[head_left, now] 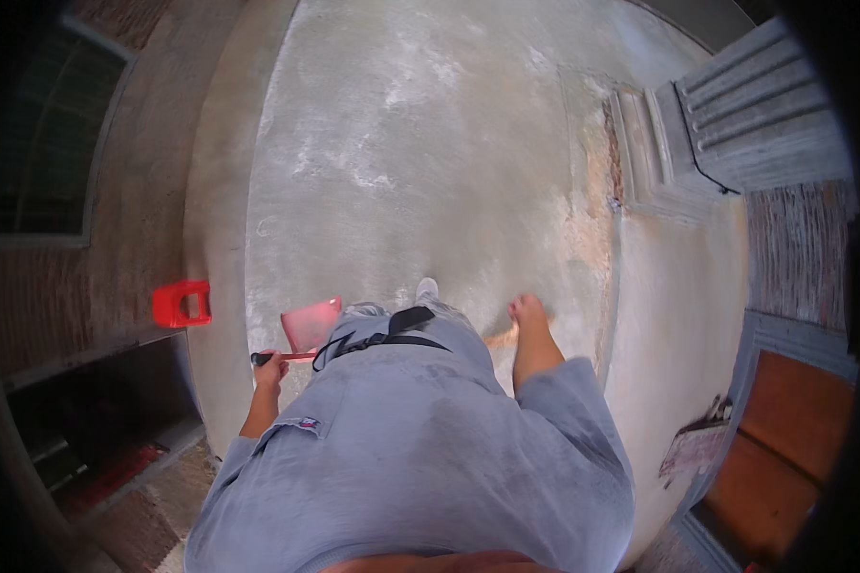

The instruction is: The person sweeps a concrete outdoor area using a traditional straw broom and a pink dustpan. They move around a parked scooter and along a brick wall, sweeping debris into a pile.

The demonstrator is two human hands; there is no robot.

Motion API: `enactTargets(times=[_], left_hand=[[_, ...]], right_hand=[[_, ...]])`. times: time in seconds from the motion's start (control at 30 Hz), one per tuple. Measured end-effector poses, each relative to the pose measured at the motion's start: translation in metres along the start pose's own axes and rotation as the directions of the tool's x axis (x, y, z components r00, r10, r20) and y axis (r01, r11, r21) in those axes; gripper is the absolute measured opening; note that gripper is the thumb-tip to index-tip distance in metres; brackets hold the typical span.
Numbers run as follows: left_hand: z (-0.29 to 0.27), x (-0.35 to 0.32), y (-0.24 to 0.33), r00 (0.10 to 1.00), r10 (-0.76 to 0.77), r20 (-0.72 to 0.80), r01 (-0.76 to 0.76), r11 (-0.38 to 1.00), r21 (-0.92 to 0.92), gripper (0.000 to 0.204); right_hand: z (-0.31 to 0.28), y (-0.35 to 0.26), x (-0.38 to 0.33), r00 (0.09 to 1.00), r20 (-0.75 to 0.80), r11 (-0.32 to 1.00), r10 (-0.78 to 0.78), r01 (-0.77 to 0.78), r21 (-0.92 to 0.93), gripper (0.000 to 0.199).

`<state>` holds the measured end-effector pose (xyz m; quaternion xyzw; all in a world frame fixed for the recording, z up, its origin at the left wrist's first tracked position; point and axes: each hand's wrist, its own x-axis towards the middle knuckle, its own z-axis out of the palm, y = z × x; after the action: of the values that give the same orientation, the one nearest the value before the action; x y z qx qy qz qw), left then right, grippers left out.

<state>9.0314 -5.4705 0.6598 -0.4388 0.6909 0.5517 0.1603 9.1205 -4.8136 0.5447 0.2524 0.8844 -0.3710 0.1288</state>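
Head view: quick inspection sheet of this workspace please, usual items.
Surface: bare grey concrete floor, pale patches and scuffs, a worn sandy strip along its right edge.
Job's things: pink dustpan with a dark handle; a pale brown stick-like thing, mostly hidden, kind unclear.
Clutter: red plastic crate at the left wall; flat bundle by the right doorway.
Grippers: left hand shut on the dustpan handle; right hand at the stick-like thing, grip unclear.
Cables: black strap across the person's front; no cables seen.
Surroundings: brick walls, grey panelled door, orange door lower right.
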Motion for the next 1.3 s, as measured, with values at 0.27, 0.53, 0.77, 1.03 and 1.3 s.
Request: enactTargets(times=[0.27, 0.53, 0.77, 1.03, 1.3], left_hand=[[0.055, 0.032, 0.079, 0.999, -0.030, -0.016, 0.030, 1.000, 0.006, 0.008], [0.163, 0.079, 0.172, 0.999, 0.040, 0.020, -0.041, 0.999, 0.021, 0.009], [0.263, 0.187, 0.229, 0.987, 0.047, 0.156, -0.048, 0.999, 0.006, 0.008], [0.394, 0.224, 0.369, 0.958, 0.040, 0.284, -0.092, 0.981, 0.171, 0.008], [0.503, 0.210, 0.468, 0.946, 0.035, 0.322, -0.129, 0.952, 0.277, 0.012]], right_hand=[[0.034, -0.123, 0.227, 0.591, 0.441, -0.132, 0.676, -0.492, 0.861, 0.007], [-0.075, -0.200, 0.303, 0.758, 0.592, 0.135, 0.272, -0.640, 0.757, 0.009], [-0.113, -0.257, 0.377, 0.801, 0.586, 0.166, 0.122, -0.599, 0.783, 0.011], [-0.130, -0.300, 0.467, 0.767, 0.614, 0.539, 0.186, -0.602, 0.589, 0.007], [-0.191, -0.248, 0.579, 0.660, 0.645, 0.281, 0.385, -0.750, 0.599, 0.011]])
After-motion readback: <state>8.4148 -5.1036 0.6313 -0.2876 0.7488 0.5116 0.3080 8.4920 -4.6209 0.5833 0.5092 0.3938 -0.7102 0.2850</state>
